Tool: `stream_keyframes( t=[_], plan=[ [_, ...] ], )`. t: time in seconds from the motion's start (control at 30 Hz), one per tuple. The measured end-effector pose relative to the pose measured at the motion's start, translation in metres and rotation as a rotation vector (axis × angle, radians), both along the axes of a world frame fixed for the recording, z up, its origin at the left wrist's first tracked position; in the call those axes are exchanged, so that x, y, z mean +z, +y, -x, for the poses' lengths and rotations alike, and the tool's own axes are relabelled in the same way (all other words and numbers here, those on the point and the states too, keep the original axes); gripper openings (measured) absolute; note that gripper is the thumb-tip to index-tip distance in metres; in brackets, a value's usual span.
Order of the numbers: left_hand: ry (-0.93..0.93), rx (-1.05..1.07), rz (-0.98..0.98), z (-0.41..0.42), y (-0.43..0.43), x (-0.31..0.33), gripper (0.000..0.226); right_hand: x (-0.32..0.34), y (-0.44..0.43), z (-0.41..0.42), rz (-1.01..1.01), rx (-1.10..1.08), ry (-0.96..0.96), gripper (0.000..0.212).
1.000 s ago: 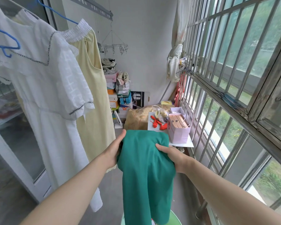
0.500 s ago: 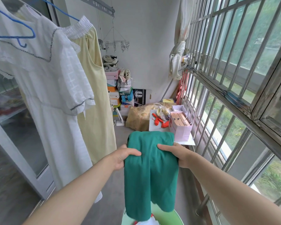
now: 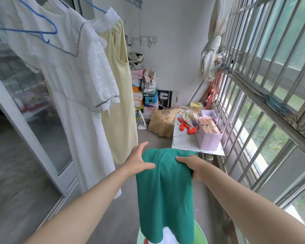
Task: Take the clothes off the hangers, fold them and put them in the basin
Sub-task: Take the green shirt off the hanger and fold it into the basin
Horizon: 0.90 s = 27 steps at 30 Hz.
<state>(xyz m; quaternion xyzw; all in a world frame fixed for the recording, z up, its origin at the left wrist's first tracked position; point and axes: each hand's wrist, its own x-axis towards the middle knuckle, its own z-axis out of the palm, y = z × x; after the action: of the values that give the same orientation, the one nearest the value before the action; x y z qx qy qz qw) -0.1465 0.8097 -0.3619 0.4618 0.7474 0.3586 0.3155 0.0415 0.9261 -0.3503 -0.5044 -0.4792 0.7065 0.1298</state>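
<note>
The pale green basin (image 3: pixel 201 234) sits lowest in my view, with something white (image 3: pixel 169 235) lying in it. The hem of the green garment (image 3: pixel 165 194) hangs down over it. I hold the garment draped from its top fold. My right hand (image 3: pixel 195 167) grips the fold's right end, fingers curled over the cloth. My left hand (image 3: pixel 137 160) is at the fold's left end, fingers straight and spread, thumb lying across the front of the fabric. Further off on my left, a white dress (image 3: pixel 74 88) hangs on a blue hanger (image 3: pixel 42 31), with a yellow dress (image 3: pixel 121 106) behind it. Ahead on the right, a small white table (image 3: pixel 183 143) carries a pink bag (image 3: pixel 208 138).
</note>
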Motion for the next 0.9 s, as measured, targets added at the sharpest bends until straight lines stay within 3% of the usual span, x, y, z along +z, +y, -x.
stream_keyframes(
  t=[0.17,0.3,0.43,0.63,0.77,0.9],
  plan=[
    [0.514,-0.286,0.037,-0.011,-0.008,-0.005,0.109,-0.008,-0.003,0.019,0.005,0.059,-0.053,0.041],
    [0.813,-0.297,0.002,-0.010,-0.016,-0.013,0.104,0.000,-0.014,0.027,0.098,0.112,-0.014,0.030],
    [0.800,-0.229,-0.047,-0.002,-0.024,-0.010,0.082,0.000,-0.018,0.024,0.172,0.190,0.050,0.011],
    [0.839,-0.302,-0.027,-0.003,-0.025,-0.009,0.068,-0.006,-0.017,0.019,0.229,0.216,0.066,0.023],
    [0.900,-0.361,-0.042,-0.012,-0.014,-0.004,0.072,-0.005,-0.015,0.016,0.241,0.265,0.065,0.026],
    [0.865,-0.249,-0.027,-0.015,-0.010,0.003,0.024,-0.001,-0.017,0.015,0.187,0.290,0.055,0.038]
  ],
)
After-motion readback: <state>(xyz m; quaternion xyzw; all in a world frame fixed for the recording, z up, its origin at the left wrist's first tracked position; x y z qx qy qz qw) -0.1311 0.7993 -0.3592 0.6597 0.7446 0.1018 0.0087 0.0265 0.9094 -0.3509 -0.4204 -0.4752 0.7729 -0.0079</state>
